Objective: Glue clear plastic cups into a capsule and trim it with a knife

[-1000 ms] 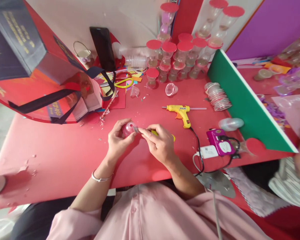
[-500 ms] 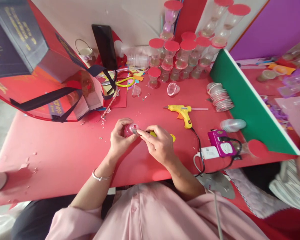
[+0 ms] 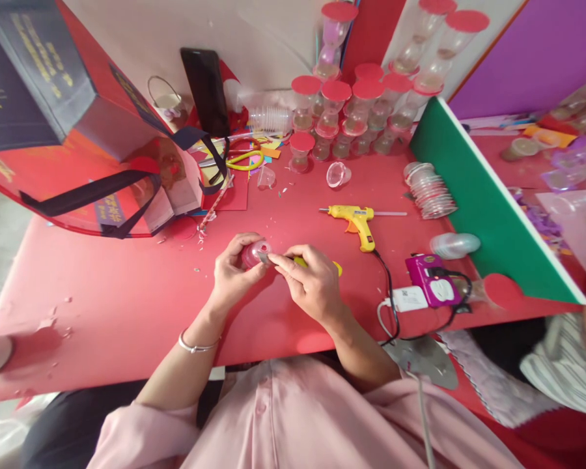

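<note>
- Nearest the camera, the left hand point(image 3: 234, 273) is closed around a small clear plastic cup with a pink tint point(image 3: 254, 253), holding it just above the red tabletop point(image 3: 127, 306) in front of the person's body.
- The right hand point(image 3: 312, 283) is shut on a yellow-handled craft knife point(image 3: 300, 262), its grey blade touching the cup's rim.
- By its look, the cup is light, thin-walled and smooth, so it would dent if squeezed and could slip; a hold around its side wall, with the fingers clear of the blade, suits it best.
- Beyond the hands lies a yellow hot-glue gun point(image 3: 355, 219), with its black cord running towards a purple box-shaped device point(image 3: 430, 279) to the right.
- Farther off, a loose clear cup point(image 3: 338, 174) lies on its side near a fanned stack of clear lids point(image 3: 430, 189).
- At the back stand clear hourglass-shaped cup pairs with red round caps point(image 3: 354, 107), beside a green board point(image 3: 488, 202).
</note>
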Demonstrator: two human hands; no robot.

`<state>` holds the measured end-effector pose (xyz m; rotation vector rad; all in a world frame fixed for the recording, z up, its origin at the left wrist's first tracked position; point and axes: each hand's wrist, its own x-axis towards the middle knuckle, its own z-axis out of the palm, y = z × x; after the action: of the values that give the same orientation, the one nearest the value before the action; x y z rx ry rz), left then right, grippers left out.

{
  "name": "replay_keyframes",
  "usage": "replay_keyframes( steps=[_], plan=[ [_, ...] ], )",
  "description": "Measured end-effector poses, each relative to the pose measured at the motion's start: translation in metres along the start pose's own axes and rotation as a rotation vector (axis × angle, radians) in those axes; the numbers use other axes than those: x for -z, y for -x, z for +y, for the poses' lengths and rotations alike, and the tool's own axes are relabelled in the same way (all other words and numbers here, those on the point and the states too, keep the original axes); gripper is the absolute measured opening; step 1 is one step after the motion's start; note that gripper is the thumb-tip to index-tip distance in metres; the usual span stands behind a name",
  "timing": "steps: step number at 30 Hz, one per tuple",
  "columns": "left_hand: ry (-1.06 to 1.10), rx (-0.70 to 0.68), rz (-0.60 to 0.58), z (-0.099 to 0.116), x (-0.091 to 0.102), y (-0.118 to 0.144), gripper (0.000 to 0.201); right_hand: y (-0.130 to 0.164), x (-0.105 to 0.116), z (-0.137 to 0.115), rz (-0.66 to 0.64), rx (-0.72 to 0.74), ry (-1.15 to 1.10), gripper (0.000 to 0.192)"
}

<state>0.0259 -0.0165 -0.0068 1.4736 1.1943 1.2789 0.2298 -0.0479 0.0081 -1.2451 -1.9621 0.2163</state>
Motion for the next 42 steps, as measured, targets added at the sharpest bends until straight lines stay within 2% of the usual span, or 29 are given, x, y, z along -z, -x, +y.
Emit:
replay_keyframes(
  steps=[6, 16, 22, 26, 32, 39, 42],
  plan=[
    [-0.033, -0.021, -0.012, 0.002, 0.002, 0.000, 0.038, -0.001, 0.000, 0.000, -0.006, -0.017, 0.011, 0.035],
    [-0.002, -0.009, -0.005, -0.005, 0.003, 0.001, 0.040, 0.000, 0.000, 0.000, -0.023, -0.026, 0.025, 0.033],
    [0.040, 0.036, 0.091, -0.008, 0.003, 0.002, 0.042, -0.003, 0.002, 0.008, 0.106, -0.083, 0.059, 0.027],
    [0.152, 0.030, 0.127, -0.007, -0.002, 0.001, 0.055, -0.003, 0.001, 0.003, 0.066, -0.064, -0.024, 0.028],
    [0.192, -0.043, 0.139, -0.005, -0.006, -0.001, 0.049, -0.002, 0.000, -0.005, 0.055, -0.026, -0.021, 0.028],
    [0.140, -0.024, 0.144, -0.003, -0.005, 0.001, 0.049, -0.004, 0.001, 0.002, 0.114, -0.052, 0.043, 0.026],
    [0.156, -0.026, 0.149, -0.004, -0.005, 0.000, 0.048, -0.003, 0.002, 0.001, 0.102, -0.049, -0.003, 0.027]
  ],
)
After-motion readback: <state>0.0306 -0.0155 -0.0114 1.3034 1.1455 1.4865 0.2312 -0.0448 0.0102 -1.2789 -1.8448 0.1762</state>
